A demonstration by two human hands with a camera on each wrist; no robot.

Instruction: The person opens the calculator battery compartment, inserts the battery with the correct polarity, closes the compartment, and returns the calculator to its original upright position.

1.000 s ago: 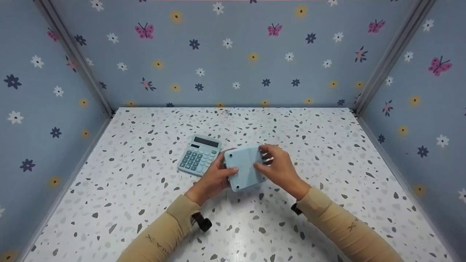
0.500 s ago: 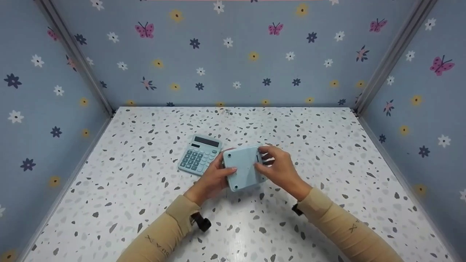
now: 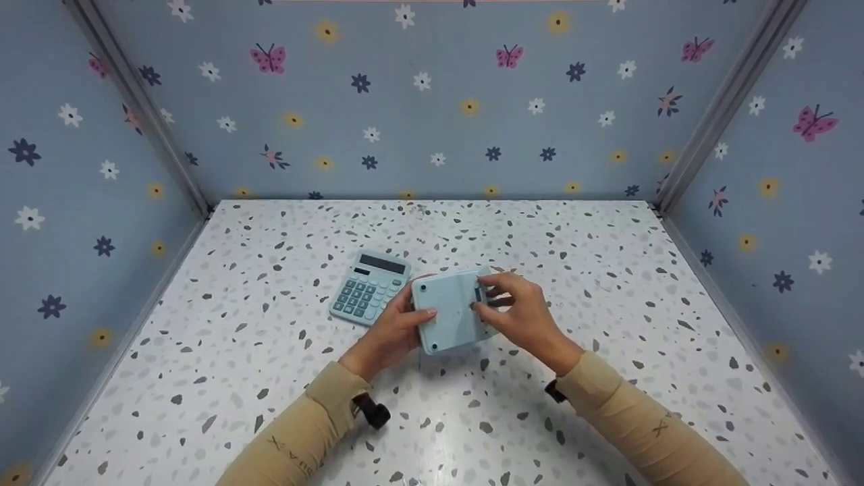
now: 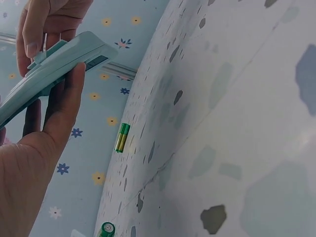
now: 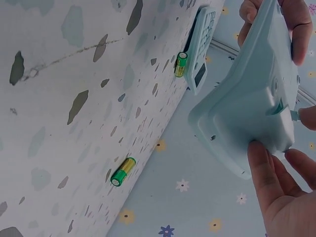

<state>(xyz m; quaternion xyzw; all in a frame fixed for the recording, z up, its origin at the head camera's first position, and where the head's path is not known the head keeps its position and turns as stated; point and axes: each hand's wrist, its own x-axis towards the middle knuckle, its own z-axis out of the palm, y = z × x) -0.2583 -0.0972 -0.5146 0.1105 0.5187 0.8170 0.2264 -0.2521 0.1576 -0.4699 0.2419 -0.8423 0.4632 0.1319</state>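
The left hand (image 3: 398,327) grips a calculator (image 3: 445,314), underside up above the table (image 3: 270,270); the right hand (image 3: 523,314) pinches its cover (image 4: 52,52). The left hand overlaps a second calculator (image 3: 371,287) behind; two batteries (image 5: 123,172) lie nearby, one beside that calculator.

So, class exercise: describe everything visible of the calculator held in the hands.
The held calculator is pale blue and looks like smooth plastic. It is tilted, its underside facing the head camera, with small dark dots at its two left corners and a dark slot near the right edge. The left wrist view shows a dark panel, probably the display. The left hand holds it above the table; the right hand grips its right end at a raised flap.
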